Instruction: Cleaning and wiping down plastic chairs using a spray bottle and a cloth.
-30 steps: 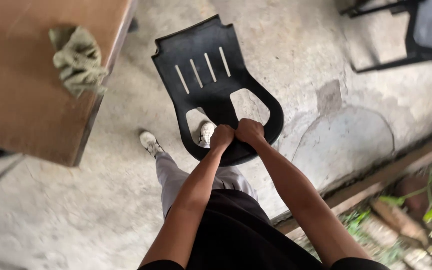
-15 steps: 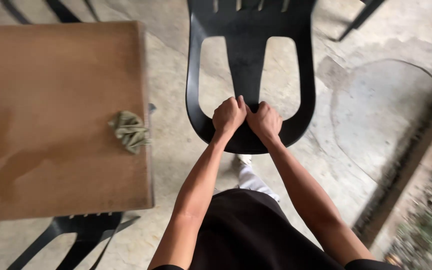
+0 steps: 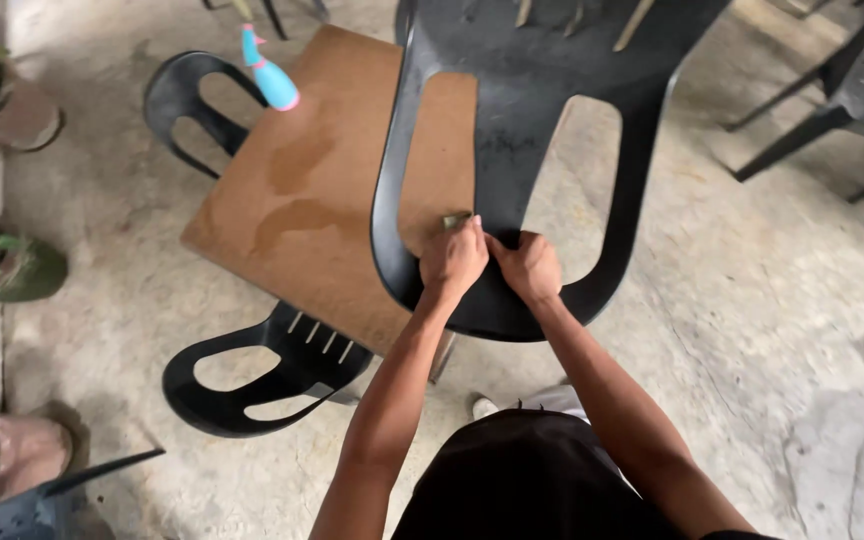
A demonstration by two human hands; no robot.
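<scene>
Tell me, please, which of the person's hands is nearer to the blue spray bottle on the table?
Left. The left hand grips the black chair's backrest on the side toward the spray bottle; the right hand grips just beyond it, farther away.

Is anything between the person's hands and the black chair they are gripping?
Nothing visible: the left hand and right hand both grip the black chair at its backrest; a bit of cloth peeks above the left hand.

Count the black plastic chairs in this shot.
At least 5: one gripped by both hands at centre, one at the table's near edge, one at its far-left side, one top right, part of one bottom left. Legs at top may be more.
</scene>
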